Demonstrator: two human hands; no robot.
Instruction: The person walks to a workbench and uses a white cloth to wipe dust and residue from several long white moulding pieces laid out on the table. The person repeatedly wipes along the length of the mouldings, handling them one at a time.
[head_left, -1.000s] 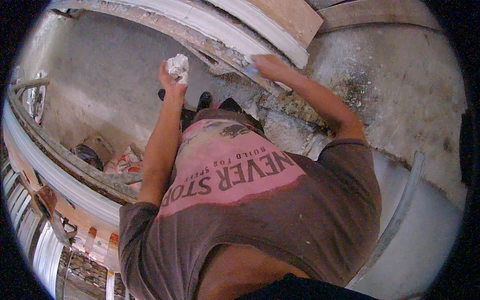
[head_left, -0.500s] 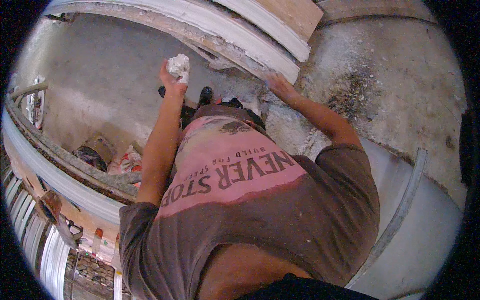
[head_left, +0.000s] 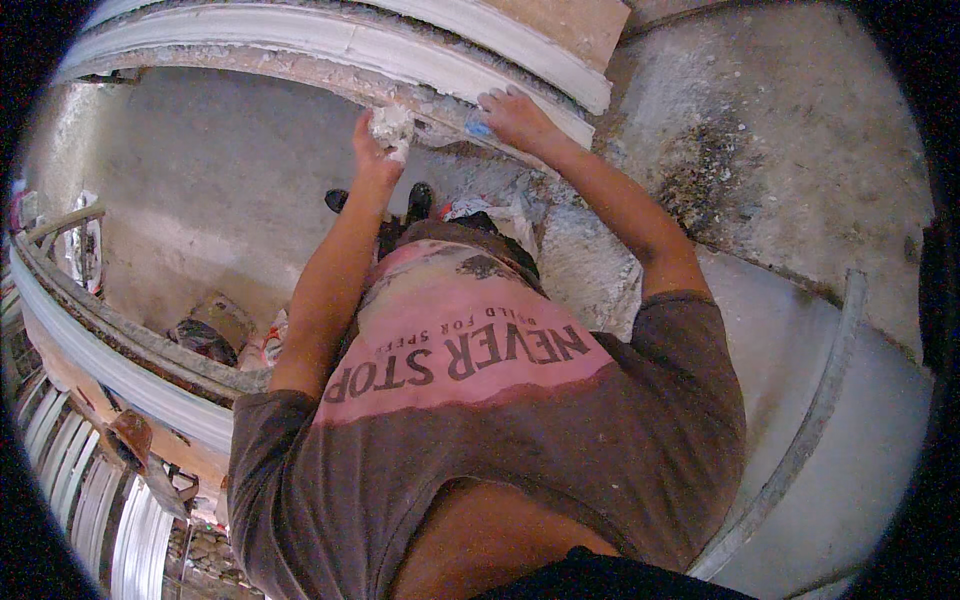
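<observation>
My left hand is closed around a rough white lump that looks like wet plaster, smeared down to the wrist side of the palm. It is held up close to the near edge of a long white moulding on a bench. Over the right part of that moulding reaches my right hand, its fingers bent. A small blue thing shows at its thumb side, apparently gripped; its shape is mostly hidden by the hand.
A second white moulding runs behind the first, beside a wooden board. Another curved bench stands at my left, with white strips below. Dark debris stains the floor at right, and a curved bar crosses a pale sheet.
My left hand has carried the white lump right, toward the moulding. My right hand has moved up and left from the moulding's near edge, and the blue thing has come into sight.
</observation>
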